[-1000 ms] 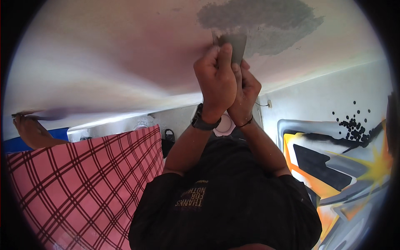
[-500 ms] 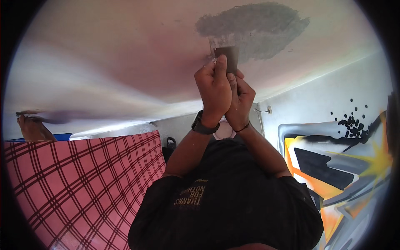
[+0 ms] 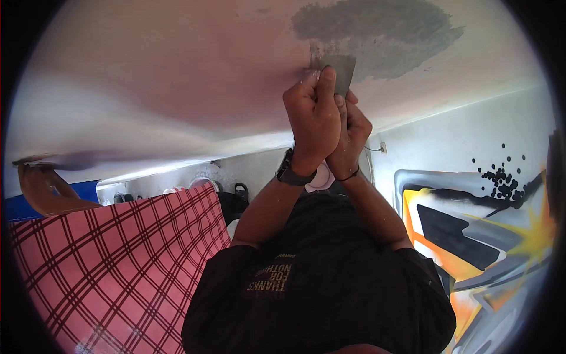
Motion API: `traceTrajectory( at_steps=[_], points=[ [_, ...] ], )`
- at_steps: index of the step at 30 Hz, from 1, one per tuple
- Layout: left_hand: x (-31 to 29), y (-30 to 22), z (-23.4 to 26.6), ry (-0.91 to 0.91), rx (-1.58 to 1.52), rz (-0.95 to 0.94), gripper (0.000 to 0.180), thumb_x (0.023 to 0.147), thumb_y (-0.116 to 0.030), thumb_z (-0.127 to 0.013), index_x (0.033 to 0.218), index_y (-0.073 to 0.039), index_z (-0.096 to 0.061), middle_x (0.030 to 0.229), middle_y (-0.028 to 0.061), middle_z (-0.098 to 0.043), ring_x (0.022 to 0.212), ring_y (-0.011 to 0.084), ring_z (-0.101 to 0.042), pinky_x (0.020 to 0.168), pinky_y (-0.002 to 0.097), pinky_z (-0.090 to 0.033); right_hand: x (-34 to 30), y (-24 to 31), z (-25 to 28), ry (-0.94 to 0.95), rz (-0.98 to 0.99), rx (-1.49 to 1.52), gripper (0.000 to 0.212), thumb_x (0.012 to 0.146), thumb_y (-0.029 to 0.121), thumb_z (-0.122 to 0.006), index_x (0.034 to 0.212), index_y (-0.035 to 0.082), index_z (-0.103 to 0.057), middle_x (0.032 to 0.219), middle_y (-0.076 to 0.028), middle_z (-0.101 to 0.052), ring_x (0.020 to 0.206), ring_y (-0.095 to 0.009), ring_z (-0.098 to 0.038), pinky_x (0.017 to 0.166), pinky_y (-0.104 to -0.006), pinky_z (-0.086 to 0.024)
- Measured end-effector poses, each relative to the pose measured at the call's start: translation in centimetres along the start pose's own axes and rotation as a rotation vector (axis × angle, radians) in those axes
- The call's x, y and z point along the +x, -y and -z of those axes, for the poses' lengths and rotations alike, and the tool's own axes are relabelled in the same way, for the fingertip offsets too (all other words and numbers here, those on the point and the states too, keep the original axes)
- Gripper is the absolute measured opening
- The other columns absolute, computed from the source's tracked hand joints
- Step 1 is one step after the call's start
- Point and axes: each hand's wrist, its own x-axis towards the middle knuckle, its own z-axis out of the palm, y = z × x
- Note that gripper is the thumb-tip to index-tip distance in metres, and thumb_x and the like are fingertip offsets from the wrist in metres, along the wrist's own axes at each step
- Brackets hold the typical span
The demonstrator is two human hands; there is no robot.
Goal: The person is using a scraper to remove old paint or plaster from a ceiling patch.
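Note:
Both my hands are raised together against a pale wall-like surface [image 3: 194,71], just below a rough grey patch [image 3: 377,35]. Between them is a flat grey scraper [image 3: 341,69], broad at its upper end. My left hand [image 3: 312,115], with a dark watch at the wrist, is closed on it, the thumb laid along its face. My right hand [image 3: 354,131], wearing a thin dark band, grips lower, close against the left, its fingers partly hidden. The scraper's upper edge lies at or near the surface beneath the grey patch; exact contact is hard to see.
At far left, a co-worker's hand [image 3: 32,171] reaches to the surface. A pink checked sheet [image 3: 130,265] fills the lower left. Behind it stand a dark sandal [image 3: 241,190] and a pale round container [image 3: 321,178]. A painted wall [image 3: 460,236] lies to the right.
The hands and scraper sit slightly higher and further right in view, and the scraper's face looks lighter. More of the co-worker's arm shows at left. Both hands keep their grip.

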Motion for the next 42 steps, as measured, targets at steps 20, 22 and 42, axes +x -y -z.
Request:
traceTrajectory(
  at_steps=[20, 22, 42],
  points=[
    [0.8, -1.0, -0.9, -0.003, -0.052, -0.004, 0.038, 0.103, -0.018, -0.053, 0.071, 0.003, -0.057, 0.062, 0.009, -0.065, 0.054, 0.0087, -0.058, 0.049, 0.0241, -0.043, 1.3, 0.3, 0.4, 0.009, 0.027, -0.048, 0.032, 0.101, 0.013, -0.054, 0.077, -0.006, -0.06, 0.06, -0.008, -0.054, 0.062, -0.007, -0.041, 0.057, -0.0274, -0.04],
    [0.4, -0.8, -0.8, 0.001, -0.038, -0.027, 0.037, 0.103, -0.018, -0.053, 0.073, 0.003, -0.058, 0.062, 0.0088, -0.065, 0.054, 0.0085, -0.057, 0.049, 0.0242, -0.043, 1.1, -0.1, 0.6, 0.017, 0.105, -0.039, 0.032, 0.101, 0.014, -0.055, 0.077, -0.006, -0.06, 0.06, -0.007, -0.054, 0.061, -0.007, -0.041, 0.055, -0.0275, -0.039],
    [-0.9, -0.2, 0.5, 0.047, -0.227, 0.158, 0.033, 0.104, -0.02, -0.051, 0.082, 0.002, -0.061, 0.065, 0.0092, -0.066, 0.058, 0.0097, -0.06, 0.053, 0.0243, -0.046, -0.8, 0.8, 1.7, 0.159, 0.044, -0.083, 0.02, 0.1, 0.011, -0.053, 0.098, -0.007, -0.062, 0.071, -0.007, -0.063, 0.064, -0.007, -0.053, 0.058, -0.0254, -0.045]
  ],
)
